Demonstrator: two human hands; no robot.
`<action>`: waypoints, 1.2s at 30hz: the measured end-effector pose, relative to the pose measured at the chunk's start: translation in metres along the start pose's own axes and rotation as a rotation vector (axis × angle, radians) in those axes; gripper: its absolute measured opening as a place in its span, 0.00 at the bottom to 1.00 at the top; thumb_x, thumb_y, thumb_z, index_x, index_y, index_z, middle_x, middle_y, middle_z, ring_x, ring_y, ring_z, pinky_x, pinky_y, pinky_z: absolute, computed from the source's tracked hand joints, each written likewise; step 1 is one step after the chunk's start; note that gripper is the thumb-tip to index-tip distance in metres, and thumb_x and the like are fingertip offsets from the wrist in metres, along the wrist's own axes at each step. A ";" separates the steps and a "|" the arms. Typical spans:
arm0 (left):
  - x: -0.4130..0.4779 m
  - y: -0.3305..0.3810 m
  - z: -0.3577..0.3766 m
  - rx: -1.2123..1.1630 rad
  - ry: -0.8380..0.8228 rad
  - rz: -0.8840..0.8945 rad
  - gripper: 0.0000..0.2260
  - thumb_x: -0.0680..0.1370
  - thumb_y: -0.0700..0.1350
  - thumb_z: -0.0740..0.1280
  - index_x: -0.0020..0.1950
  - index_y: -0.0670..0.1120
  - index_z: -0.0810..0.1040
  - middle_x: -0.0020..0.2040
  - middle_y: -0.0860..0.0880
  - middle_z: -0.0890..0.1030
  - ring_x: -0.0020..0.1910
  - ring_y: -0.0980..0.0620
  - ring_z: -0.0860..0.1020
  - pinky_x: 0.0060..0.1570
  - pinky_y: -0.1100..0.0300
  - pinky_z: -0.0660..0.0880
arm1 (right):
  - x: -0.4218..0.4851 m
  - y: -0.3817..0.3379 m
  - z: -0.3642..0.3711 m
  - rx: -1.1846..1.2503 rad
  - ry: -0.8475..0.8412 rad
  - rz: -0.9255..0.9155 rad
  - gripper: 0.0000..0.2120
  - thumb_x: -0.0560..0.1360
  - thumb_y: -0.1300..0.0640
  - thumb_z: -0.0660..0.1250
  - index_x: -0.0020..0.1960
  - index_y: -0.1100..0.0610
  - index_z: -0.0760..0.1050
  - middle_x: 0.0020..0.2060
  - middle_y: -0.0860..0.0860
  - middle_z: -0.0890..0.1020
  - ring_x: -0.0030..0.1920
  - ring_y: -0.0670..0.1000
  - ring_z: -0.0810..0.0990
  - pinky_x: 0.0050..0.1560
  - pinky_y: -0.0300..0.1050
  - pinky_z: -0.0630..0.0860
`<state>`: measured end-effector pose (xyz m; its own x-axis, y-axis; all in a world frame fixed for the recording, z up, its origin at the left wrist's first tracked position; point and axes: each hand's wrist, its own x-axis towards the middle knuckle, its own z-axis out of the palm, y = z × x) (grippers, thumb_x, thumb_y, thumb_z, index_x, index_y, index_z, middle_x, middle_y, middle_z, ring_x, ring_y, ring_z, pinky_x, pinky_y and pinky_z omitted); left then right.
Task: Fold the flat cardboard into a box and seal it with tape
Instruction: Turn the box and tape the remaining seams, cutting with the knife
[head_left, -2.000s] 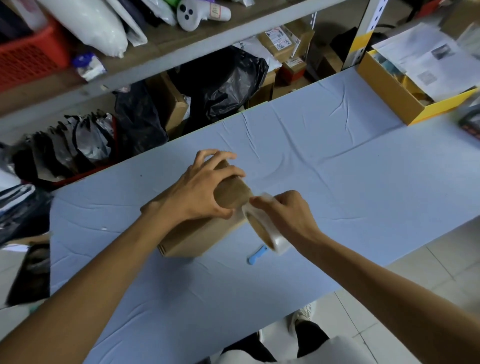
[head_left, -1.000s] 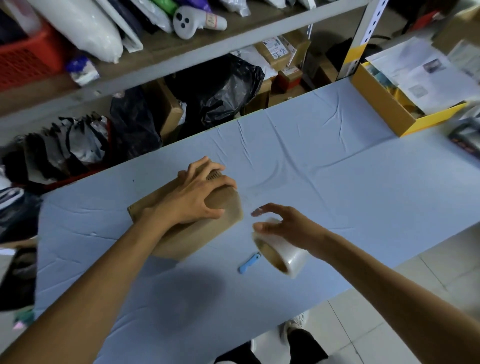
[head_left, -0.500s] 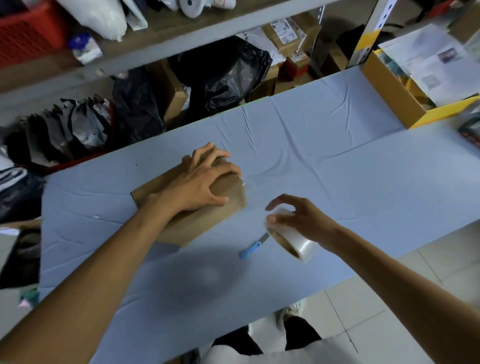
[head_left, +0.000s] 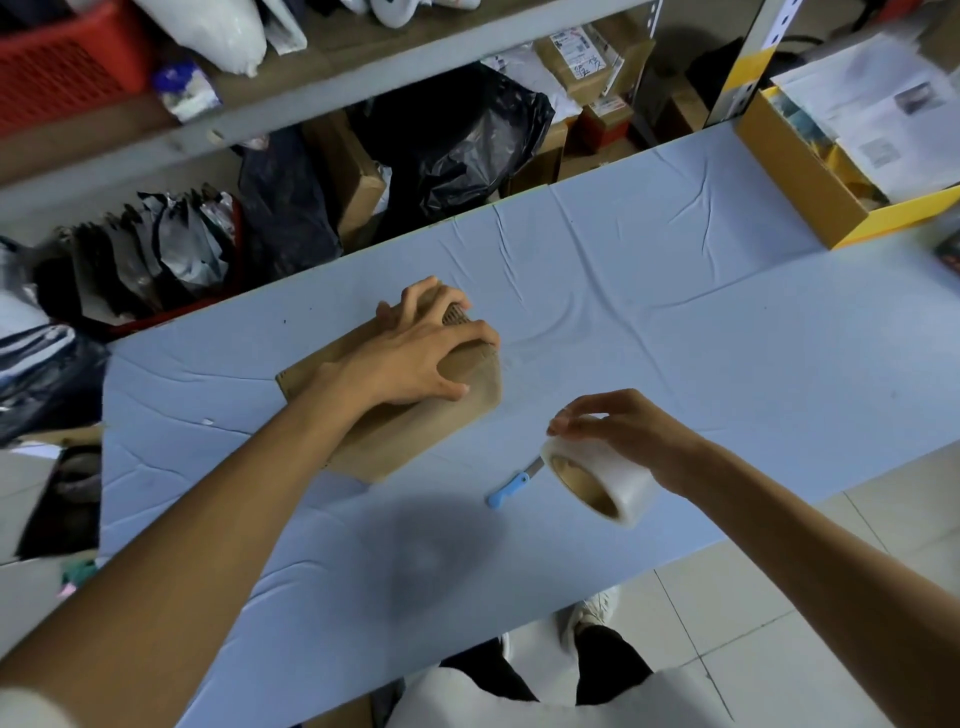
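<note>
A small brown cardboard box (head_left: 410, 441) lies on the blue table (head_left: 675, 332), left of centre. My left hand (head_left: 415, 353) presses down flat on its top near the right end, fingers spread over the edge. To the right and nearer me, my right hand (head_left: 628, 431) holds a roll of clear tape (head_left: 602, 478) just above the table, a hand's width from the box. A thin strip of tape seems to run from the roll toward the box end, too faint to be sure.
A blue-handled knife (head_left: 511, 486) lies on the table between box and roll. An open yellow-edged carton (head_left: 810, 182) with papers stands at the far right. Shelves with bags and parcels (head_left: 467, 124) run behind the table. The near table edge is by my legs.
My right hand has drawn the tape roll away from the box end, down and to the right. My left hand has stayed pressed on the box, which has turned slightly.
</note>
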<state>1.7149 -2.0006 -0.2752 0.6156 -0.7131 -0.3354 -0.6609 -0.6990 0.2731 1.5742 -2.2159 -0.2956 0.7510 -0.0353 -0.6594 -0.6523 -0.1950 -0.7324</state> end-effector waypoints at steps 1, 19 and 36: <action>0.000 0.000 -0.001 0.010 -0.004 -0.001 0.22 0.71 0.52 0.70 0.61 0.65 0.66 0.69 0.54 0.56 0.74 0.48 0.42 0.66 0.33 0.55 | -0.001 -0.001 0.001 0.002 0.003 0.002 0.06 0.71 0.50 0.73 0.43 0.53 0.84 0.31 0.42 0.82 0.27 0.37 0.78 0.24 0.28 0.70; -0.022 0.038 0.016 -0.138 0.570 0.116 0.25 0.70 0.48 0.70 0.67 0.51 0.72 0.64 0.48 0.72 0.63 0.48 0.66 0.60 0.58 0.67 | -0.005 0.001 0.010 -0.014 0.087 -0.074 0.06 0.72 0.54 0.72 0.43 0.56 0.84 0.25 0.40 0.79 0.25 0.36 0.75 0.25 0.26 0.68; -0.015 0.081 0.208 -0.470 0.458 -0.429 0.15 0.70 0.49 0.74 0.46 0.40 0.75 0.44 0.43 0.76 0.45 0.41 0.72 0.46 0.50 0.67 | 0.006 -0.001 0.008 -0.085 0.111 -0.091 0.01 0.70 0.59 0.74 0.40 0.56 0.84 0.29 0.46 0.81 0.25 0.37 0.75 0.27 0.25 0.68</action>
<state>1.5630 -2.0351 -0.4351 0.9593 -0.2552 -0.1208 -0.1371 -0.7950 0.5909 1.5785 -2.2078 -0.3002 0.8166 -0.1211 -0.5643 -0.5732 -0.2847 -0.7684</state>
